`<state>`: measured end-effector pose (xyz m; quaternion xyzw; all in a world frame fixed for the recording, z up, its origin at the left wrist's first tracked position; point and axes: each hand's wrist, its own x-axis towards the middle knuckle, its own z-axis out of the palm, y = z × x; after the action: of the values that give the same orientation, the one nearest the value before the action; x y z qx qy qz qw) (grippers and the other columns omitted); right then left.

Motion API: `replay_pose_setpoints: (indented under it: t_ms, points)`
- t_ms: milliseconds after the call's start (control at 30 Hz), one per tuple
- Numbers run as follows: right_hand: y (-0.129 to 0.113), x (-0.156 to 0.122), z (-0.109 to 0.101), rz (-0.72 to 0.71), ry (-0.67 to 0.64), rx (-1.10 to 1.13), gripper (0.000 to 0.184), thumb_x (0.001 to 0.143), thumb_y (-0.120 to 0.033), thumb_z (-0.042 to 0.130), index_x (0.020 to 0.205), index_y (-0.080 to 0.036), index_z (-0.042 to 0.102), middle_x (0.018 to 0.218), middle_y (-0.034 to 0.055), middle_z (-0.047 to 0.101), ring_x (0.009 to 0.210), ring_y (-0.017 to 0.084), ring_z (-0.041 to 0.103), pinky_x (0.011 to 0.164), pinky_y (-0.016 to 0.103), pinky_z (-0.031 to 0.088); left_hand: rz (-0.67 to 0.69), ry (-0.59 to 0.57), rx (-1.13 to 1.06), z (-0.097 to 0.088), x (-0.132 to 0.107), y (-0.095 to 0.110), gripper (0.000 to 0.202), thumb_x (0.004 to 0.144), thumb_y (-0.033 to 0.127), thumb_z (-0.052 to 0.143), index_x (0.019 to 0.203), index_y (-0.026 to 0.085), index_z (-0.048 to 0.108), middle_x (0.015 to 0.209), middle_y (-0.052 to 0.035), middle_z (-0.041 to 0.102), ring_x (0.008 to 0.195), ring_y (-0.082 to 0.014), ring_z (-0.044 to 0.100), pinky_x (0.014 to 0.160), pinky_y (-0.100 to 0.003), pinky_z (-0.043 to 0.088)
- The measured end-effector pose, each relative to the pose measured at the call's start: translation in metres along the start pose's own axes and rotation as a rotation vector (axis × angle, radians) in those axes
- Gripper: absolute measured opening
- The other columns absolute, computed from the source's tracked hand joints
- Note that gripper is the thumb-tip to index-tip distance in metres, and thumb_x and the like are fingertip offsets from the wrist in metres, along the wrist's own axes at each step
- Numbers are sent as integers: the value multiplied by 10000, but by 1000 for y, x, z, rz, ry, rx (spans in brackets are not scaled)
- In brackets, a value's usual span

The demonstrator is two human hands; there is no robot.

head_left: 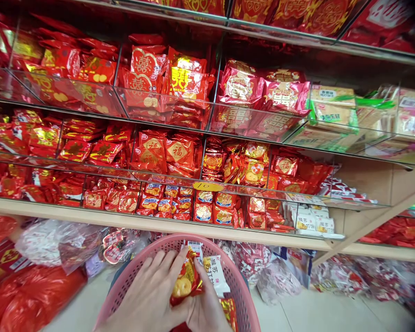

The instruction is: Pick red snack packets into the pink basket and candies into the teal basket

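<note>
A red and gold biscuit packet (184,285) with a round biscuit printed on it sits between my two hands, above a pink perforated plastic basket (119,288). My left hand (148,295) reaches across from the left, its index finger and thumb against the packet. On the other side, my right hand (207,306) grips it with the thumb along its right edge; the other right fingers are mostly hidden. Inside the basket lie a white packet (215,274) with dark lettering, another white and red packet (195,248) behind it, and a red-gold packet (230,311) partly covered by my right hand.
Shelves with clear dividers rise ahead, stacked with red packets (145,76), white packets (307,221) and pale biscuit packs (334,110). A yellow tag (208,186) is on a shelf edge. Plastic bags (41,242) and a red bag (34,295) lie on the floor.
</note>
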<state>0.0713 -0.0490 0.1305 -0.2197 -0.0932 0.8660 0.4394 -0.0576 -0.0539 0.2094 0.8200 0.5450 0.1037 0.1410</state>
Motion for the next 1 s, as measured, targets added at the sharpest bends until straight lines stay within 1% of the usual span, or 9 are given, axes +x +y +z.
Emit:
replay_pose_setpoints:
  t_ms: [100,233,333,400,500,633,733,833,1000]
  points:
    - [-2,-1,1,29,18,20,521,810,-520,543,1110,-103,625,987,113,721,787,181,674,707,313,533,-12,50,-107,-7,-2,-10,684,779,372,528,1415,267,297,1398,-90,472,1280,-297,436,1058,-561,355]
    - [-5,-4,2,46,14,61,516,831,-493,530,1117,-70,610,997,107,723,801,166,674,706,291,532,-80,177,-277,-18,-7,-36,623,849,463,452,1414,341,221,1433,-38,427,1303,-225,412,1082,-475,365]
    - [-5,-5,3,52,33,54,534,836,-518,513,1086,-59,621,951,105,733,814,185,678,704,304,535,-94,217,-301,-22,-12,-48,628,849,492,458,1410,364,206,1449,-12,402,1317,-214,392,1088,-436,368]
    - [-4,-5,4,65,24,59,548,845,-528,493,1095,-57,617,959,106,731,821,181,677,719,306,534,-97,220,-256,-22,-15,-47,637,846,493,460,1413,373,196,1459,-5,388,1325,-220,380,1086,-441,369]
    - [-2,-4,5,73,-22,57,547,866,-504,468,1167,-62,581,1043,111,712,848,170,673,727,292,530,-87,190,-148,-19,-17,-34,673,834,492,462,1430,361,177,1458,-23,393,1325,-257,380,1071,-498,370]
    - [1,-4,5,82,-53,3,560,859,-505,474,1182,-59,577,1022,126,715,789,167,674,691,288,530,19,40,-42,-10,-15,-19,731,804,443,517,1440,362,166,1476,-21,364,1332,-274,369,1085,-541,328]
    - [2,-4,5,54,-25,-14,534,837,-515,504,1169,-108,595,976,106,725,769,186,672,675,323,536,36,-28,-18,0,-15,-16,749,779,431,545,1435,360,191,1487,-12,341,1359,-299,314,1090,-572,297]
    - [4,-3,8,37,-7,-26,512,813,-514,528,1151,-138,610,936,101,728,777,217,674,672,365,539,43,-25,-38,9,-14,-15,734,776,451,544,1427,356,219,1463,-22,387,1340,-310,344,1088,-591,290]
    - [5,-4,10,49,-3,-51,541,791,-557,532,1121,-140,628,908,109,729,786,229,675,681,378,538,29,59,-72,16,-8,-12,755,737,439,619,1410,311,301,1366,-93,500,1264,-334,443,1023,-554,403]
